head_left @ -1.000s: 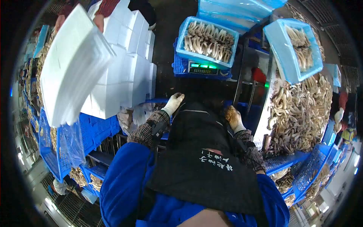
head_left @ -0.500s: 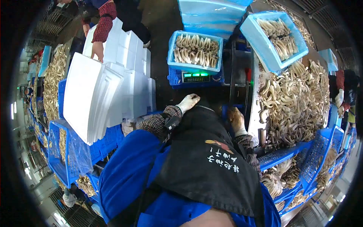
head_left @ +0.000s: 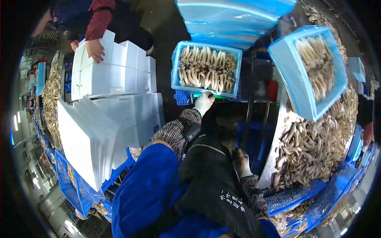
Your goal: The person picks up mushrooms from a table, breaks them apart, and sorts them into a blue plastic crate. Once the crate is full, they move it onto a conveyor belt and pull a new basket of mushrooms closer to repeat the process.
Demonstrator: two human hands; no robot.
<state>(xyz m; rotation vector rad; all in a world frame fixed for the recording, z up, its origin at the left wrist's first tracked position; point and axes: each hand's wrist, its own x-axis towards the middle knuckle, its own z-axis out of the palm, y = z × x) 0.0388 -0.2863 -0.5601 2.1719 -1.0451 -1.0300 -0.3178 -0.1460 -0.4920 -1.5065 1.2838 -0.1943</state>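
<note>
My left hand (head_left: 204, 102), in a white glove, has its fingers curled at the near rim of a light-blue lined box (head_left: 178, 82). Two rows of pale-stemmed mushrooms (head_left: 206, 68) fill this box. It sits on a scale whose green display (head_left: 219, 96) is mostly covered by the box and my hand. Low beside my black apron is my right hand (head_left: 241, 162), in a soiled glove. Its fingers are dark and blurred, and nothing shows clearly in them.
White foam boxes (head_left: 101, 79) are stacked at left, a person's hand (head_left: 95, 50) on top. A tilted blue-lined box of mushrooms (head_left: 313, 65) stands at right on a table heaped with loose mushrooms (head_left: 313, 146). Behind the scale rise blue-wrapped boxes (head_left: 230, 22).
My left hand has reached forward from above my lap to the box on the scale. My right hand has dropped lower beside the apron. The view has shifted closer to the box.
</note>
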